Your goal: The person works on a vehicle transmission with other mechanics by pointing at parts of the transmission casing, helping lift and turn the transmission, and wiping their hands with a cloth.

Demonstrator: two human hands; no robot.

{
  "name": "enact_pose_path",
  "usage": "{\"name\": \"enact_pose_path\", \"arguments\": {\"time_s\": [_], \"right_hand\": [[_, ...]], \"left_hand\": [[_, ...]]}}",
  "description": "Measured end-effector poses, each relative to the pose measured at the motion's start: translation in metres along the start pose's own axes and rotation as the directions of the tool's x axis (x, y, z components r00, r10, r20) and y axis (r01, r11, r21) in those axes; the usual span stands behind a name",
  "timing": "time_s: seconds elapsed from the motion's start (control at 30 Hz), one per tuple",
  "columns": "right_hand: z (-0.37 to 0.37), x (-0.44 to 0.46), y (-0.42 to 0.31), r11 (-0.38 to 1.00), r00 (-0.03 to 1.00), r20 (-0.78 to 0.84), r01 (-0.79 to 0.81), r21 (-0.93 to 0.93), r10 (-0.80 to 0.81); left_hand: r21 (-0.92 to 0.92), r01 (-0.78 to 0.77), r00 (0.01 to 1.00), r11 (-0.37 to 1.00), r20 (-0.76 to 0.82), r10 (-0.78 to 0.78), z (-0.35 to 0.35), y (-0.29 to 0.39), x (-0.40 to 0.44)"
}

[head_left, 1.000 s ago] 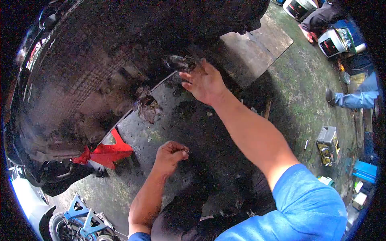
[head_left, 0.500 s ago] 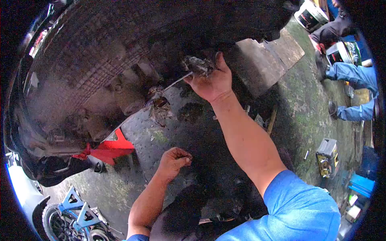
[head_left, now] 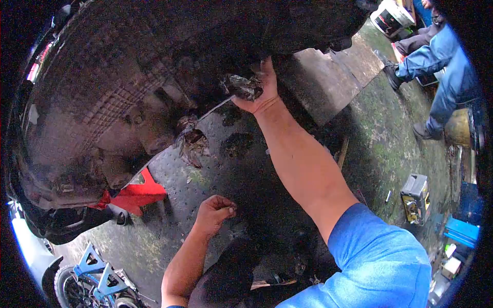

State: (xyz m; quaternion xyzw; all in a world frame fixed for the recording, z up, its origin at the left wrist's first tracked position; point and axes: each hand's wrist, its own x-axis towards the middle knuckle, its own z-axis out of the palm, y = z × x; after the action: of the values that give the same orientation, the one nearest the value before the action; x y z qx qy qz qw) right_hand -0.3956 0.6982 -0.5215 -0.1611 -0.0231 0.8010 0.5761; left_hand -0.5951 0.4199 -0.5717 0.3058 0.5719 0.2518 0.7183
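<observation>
The dark, dirty underside of a vehicle [head_left: 123,97] fills the upper left. My right hand [head_left: 264,92] reaches up under it, palm against a crumpled, shiny dark wrapping [head_left: 243,87] on a thin rod; the thumb shows and the other fingers are hidden behind the wrapping. A second crumpled wrapping [head_left: 193,146] hangs on the same line, lower and to the left. My left hand [head_left: 215,213] is held low over the floor, thumb pressed to the curled fingers, on something I cannot make out.
A red stand [head_left: 137,194] is at the vehicle's lower edge. Blue metal frames [head_left: 95,272] and a wheel lie bottom left. A flat board [head_left: 328,82] lies beyond my right hand. At right are a grey and yellow box [head_left: 415,197], a white bucket [head_left: 392,18] and a person's blue-trousered legs [head_left: 444,77].
My right hand has closed in on the upper wrapping, its fingers passing out of sight behind it. The person at right has stepped further into view. My left hand keeps its pinch.
</observation>
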Motion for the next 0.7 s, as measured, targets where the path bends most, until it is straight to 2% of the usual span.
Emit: {"name": "enact_pose_path", "arguments": {"time_s": [0.1, 0.17, 0.2, 0.27, 0.3, 0.37, 0.4, 0.47, 0.6, 0.67, 0.7], "right_hand": [[-0.022, 0.015, 0.002, 0.995, 0.993, 0.062, -0.094, -0.035, 0.096], [-0.010, 0.016, 0.006, 0.999, 0.999, -0.039, -0.036, -0.033, 0.035], [-0.006, 0.015, 0.009, 0.998, 0.998, -0.035, -0.046, -0.032, 0.045], [-0.004, 0.012, 0.011, 0.998, 0.978, 0.209, -0.028, 0.056, 0.016], [-0.004, 0.008, 0.012, 0.998, 0.977, 0.213, -0.036, 0.053, 0.024], [0.008, -0.015, 0.015, 0.993, 0.992, 0.093, 0.075, 0.089, -0.083], [0.014, -0.027, 0.017, 0.994, 0.993, 0.097, 0.065, 0.084, -0.074], [0.024, -0.052, 0.024, 0.992, 0.993, -0.084, 0.092, 0.087, -0.084], [0.025, -0.070, 0.035, 0.979, 0.999, -0.004, 0.039, 0.200, -0.039], [0.036, -0.078, 0.040, 0.976, 0.987, -0.145, 0.091, 0.197, -0.063], [0.032, -0.081, 0.043, 0.978, 0.988, -0.142, 0.081, 0.194, -0.054]], "left_hand": [[-0.052, 0.018, 1.000, 0.998, -0.021, -0.019, 0.003, 0.003, -0.001], [-0.056, 0.037, 0.999, 0.998, -0.031, -0.039, 0.006, 0.010, -0.004], [-0.056, 0.049, 0.998, 0.997, -0.034, -0.051, 0.006, 0.012, -0.005], [-0.031, 0.026, 0.999, 0.999, -0.033, -0.027, 0.004, 0.011, -0.005], [0.002, 0.003, 1.000, 1.000, -0.017, -0.003, 0.003, 0.009, -0.004], [-0.085, -0.007, 1.000, 0.996, -0.010, 0.006, 0.001, 0.002, -0.002], [-0.165, -0.010, 1.000, 0.986, 0.002, 0.011, 0.001, -0.001, -0.001], [-0.118, 0.005, 1.000, 0.993, -0.014, -0.007, 0.003, 0.005, -0.004], [-0.011, 0.002, 1.000, 1.000, -0.020, -0.003, 0.005, 0.011, -0.006], [-0.016, -0.010, 1.000, 1.000, -0.023, 0.010, 0.004, 0.009, -0.006], [-0.019, -0.020, 1.000, 1.000, -0.020, 0.020, 0.004, 0.008, -0.006]]}}
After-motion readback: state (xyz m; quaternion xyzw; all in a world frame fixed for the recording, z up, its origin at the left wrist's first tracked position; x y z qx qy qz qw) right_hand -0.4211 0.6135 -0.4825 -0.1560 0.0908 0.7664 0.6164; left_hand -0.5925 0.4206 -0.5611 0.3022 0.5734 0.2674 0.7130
